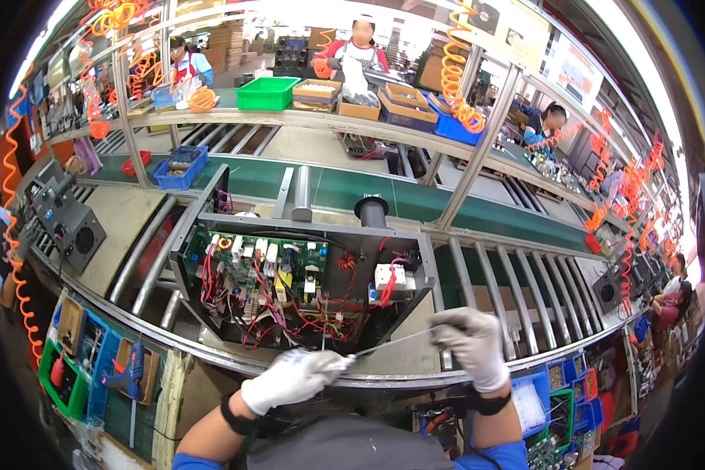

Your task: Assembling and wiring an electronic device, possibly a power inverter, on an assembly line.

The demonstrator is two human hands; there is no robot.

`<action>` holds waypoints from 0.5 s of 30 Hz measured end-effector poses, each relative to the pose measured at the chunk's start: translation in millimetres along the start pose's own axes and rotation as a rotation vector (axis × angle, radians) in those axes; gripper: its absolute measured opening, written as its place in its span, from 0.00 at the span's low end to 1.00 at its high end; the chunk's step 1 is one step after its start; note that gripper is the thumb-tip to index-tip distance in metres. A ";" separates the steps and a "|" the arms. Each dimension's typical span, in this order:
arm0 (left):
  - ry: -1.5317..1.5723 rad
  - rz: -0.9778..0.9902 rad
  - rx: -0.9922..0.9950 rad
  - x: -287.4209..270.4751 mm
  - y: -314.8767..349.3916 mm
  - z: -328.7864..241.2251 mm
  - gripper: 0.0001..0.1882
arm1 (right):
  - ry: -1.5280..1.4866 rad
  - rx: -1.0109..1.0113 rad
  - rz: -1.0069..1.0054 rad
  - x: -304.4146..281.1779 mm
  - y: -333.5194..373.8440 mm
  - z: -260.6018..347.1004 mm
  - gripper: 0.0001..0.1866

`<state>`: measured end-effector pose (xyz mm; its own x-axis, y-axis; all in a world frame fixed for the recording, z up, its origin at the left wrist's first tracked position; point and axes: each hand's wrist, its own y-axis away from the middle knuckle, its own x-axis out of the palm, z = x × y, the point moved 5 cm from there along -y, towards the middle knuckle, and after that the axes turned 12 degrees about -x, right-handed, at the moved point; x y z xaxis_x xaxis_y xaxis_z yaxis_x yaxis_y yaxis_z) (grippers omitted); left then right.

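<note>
My left hand [296, 378], in a white glove, is closed on one end of a thin pale strip [392, 343] in front of the open metal chassis. My right hand [471, 345], gloved too, pinches the strip's other end, so it stretches between both hands. Whether it is a cable tie or a thin rod I cannot tell. Behind the hands lies the black open-frame chassis [407, 325], with a green circuit board [317, 252], a bundle of red wires [290, 317] and a white block [389, 276] at its right end.
Roller conveyor [517, 294] extends right of the chassis. A screwdriver with a blue and red handle [125, 377] lies in the left-hand bins. Small-parts bins, including one of white strips [529, 403], stand at the right. A green belt [329, 188] and co-workers [360, 55] are beyond.
</note>
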<state>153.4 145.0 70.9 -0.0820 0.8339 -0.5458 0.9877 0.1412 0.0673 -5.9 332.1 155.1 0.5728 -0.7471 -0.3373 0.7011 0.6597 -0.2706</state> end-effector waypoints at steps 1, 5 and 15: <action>-0.326 -0.283 -0.035 -14.1 4.2 -2.2 0.09 | -0.084 -0.213 -0.088 -3.7 -2.0 16.3 0.06; -0.265 -0.260 0.286 12.5 -6.7 -42.2 0.13 | -0.278 -0.642 -0.252 32.0 10.9 33.2 0.10; -0.218 -0.486 0.257 -24.6 -6.3 -75.3 0.19 | -0.207 -0.516 -0.007 28.5 2.8 17.2 0.14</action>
<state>139.2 163.7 146.8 -0.5309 0.5729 -0.6245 0.8465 0.3232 -0.4231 19.7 311.2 160.2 0.6766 -0.7179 -0.1636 0.4362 0.5698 -0.6964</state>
